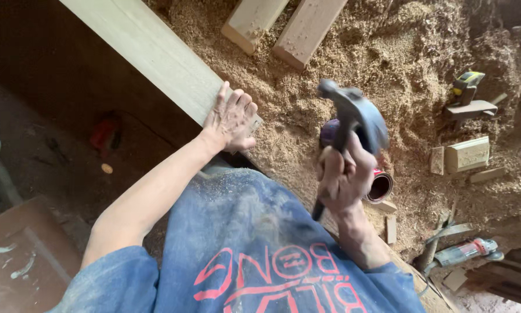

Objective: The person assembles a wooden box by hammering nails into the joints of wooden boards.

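Grip: my right hand point(344, 174) wraps tight round grey steel claw hammer point(353, 119), raised.
Left hand point(231, 119): fingers spread flat, pressing long pale wooden plank point(156, 52) near its end.
Below: sawdust-covered floor point(422, 58).

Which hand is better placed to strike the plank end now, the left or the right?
Probably the right hand: it grips the raised hammer. The left hand lies flat on the plank.

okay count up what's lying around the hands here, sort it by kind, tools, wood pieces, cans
Hammers: 1, raised in the right hand, hammer
Power tools: 1
Tape measures: 1
Long planks: 1, under the left hand
Short wood blocks by the plank's far end: 2
Open cans: 1
Total: 7
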